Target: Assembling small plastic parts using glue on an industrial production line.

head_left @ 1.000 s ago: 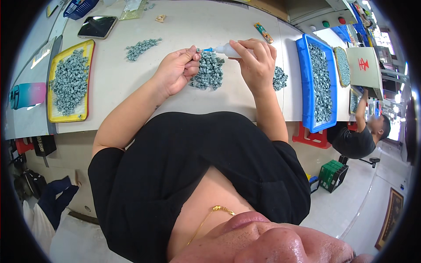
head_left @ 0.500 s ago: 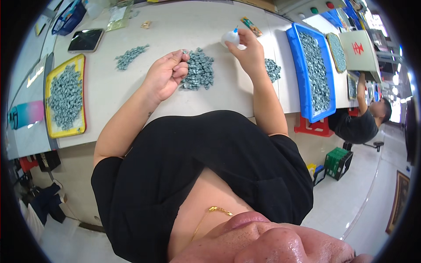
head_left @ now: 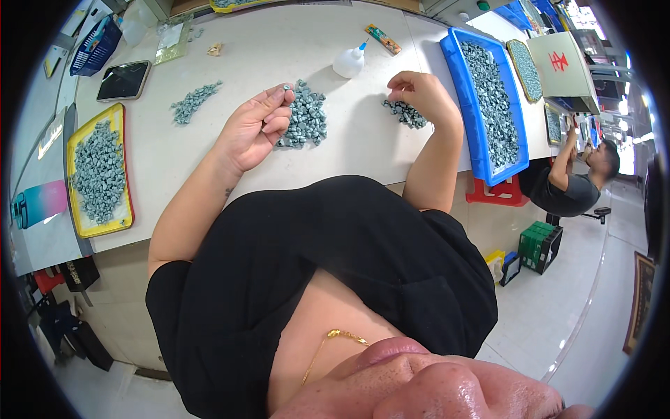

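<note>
My left hand [head_left: 255,126] pinches a small grey-green part [head_left: 287,88] between thumb and fingertip, just left of the middle pile of like parts [head_left: 308,117]. Over a smaller pile of the same parts [head_left: 405,115], farther right, is my right hand [head_left: 427,98], its fingers bent and drawn together. Whatever lies between those fingertips, if anything, is too small to make out. A white squeeze bottle with a blue needle tip [head_left: 349,63] rests on the table between the two hands, touched by neither.
A blue tray of parts [head_left: 455,63] stands at right, a yellow tray [head_left: 78,209] at left. Another loose pile [head_left: 195,102], a phone [head_left: 123,80], a blue basket [head_left: 95,45] and an orange-green packet [head_left: 382,39] lie about. Someone [head_left: 572,185] sits farther right.
My right hand has let go of the squeeze bottle and moved right and nearer, to the small pile. My left hand still pinches its part. The whole view has shifted slightly.
</note>
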The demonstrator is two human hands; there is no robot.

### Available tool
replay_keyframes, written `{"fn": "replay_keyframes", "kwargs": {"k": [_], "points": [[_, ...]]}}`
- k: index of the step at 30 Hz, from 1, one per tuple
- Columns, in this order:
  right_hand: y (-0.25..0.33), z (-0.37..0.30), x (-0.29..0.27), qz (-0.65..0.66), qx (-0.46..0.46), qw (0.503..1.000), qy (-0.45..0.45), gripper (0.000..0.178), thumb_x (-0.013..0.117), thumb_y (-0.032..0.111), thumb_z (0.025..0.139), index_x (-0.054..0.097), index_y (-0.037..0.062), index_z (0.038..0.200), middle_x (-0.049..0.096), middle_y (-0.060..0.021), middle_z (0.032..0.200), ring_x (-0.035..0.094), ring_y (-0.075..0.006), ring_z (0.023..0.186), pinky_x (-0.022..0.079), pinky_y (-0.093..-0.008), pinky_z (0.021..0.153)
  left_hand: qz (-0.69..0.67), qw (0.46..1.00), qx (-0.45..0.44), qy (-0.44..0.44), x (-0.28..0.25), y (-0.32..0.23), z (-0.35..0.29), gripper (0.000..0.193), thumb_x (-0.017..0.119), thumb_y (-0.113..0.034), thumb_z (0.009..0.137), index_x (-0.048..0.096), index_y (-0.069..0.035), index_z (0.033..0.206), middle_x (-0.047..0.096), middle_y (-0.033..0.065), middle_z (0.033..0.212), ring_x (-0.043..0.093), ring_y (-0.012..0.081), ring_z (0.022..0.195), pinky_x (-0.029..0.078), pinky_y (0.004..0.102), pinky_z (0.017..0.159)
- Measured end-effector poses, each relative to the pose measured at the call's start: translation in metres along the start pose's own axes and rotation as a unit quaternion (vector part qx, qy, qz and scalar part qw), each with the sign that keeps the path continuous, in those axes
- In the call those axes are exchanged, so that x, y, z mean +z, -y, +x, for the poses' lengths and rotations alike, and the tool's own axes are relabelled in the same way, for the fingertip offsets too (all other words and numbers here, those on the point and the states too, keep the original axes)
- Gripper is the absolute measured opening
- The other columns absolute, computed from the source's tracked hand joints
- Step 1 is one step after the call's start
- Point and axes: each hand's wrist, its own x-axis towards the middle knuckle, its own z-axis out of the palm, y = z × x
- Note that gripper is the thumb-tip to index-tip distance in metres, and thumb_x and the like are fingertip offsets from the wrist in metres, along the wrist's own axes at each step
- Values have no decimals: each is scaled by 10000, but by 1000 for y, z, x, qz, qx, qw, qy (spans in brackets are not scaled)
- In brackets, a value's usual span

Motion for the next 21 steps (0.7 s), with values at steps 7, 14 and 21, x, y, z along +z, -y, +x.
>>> {"fn": "replay_keyframes", "kwargs": {"k": [7, 14, 21], "points": [[11, 2, 17, -29, 3, 997, 78, 185, 699, 42, 718, 661, -11, 891, 676, -92, 778, 640, -163, 723, 506, -277, 696, -2, 1000, -2, 18, 1, 0, -2, 161, 519, -124, 957, 508, 24, 1019, 531, 55, 929, 329, 57, 599, 322, 165, 503], [47, -12, 10, 76, -66, 992, 81, 173, 688, 73, 786, 679, 9, 947, 671, -86, 798, 628, -155, 676, 509, -265, 645, 64, 997, -6, 34, 10, 2, -5, 162, 501, -165, 970, 514, -5, 952, 532, 27, 877, 312, 46, 589, 293, 170, 490], [84, -7, 58, 403, -240, 883, -5, 172, 643, -93, 802, 631, -78, 974, 662, -124, 916, 667, -201, 846, 549, -293, 788, 74, 997, -8, 32, 12, 5, -7, 145, 481, -146, 973, 510, -7, 945, 526, 21, 870, 318, 41, 588, 284, 170, 488]]}}
